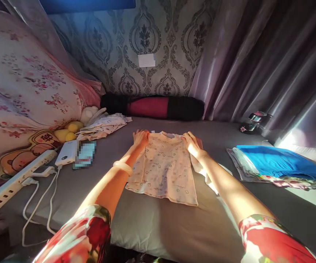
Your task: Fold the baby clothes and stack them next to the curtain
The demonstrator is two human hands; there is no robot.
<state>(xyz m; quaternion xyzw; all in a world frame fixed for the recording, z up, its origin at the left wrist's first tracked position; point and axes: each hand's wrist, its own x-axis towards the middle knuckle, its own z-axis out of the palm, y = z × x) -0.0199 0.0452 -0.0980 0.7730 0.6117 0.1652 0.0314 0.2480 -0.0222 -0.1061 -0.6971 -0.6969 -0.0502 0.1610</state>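
A small peach-coloured child's shirt with a fine print is spread out on the grey bed sheet, its neckline at the far end and its hem toward me. At its left shoulder, my left hand is closed on the cloth. Opposite it, my right hand grips the right shoulder, fingers curled over the fabric. The fingertips are partly hidden. Some white cloth shows beneath my right forearm, beside the shirt.
Folded clothes with a blue piece on top lie at right, near a dark cup. Rumpled garments lie back left. A power strip, white power bank and phone sit at left. A bolster lines the wall.
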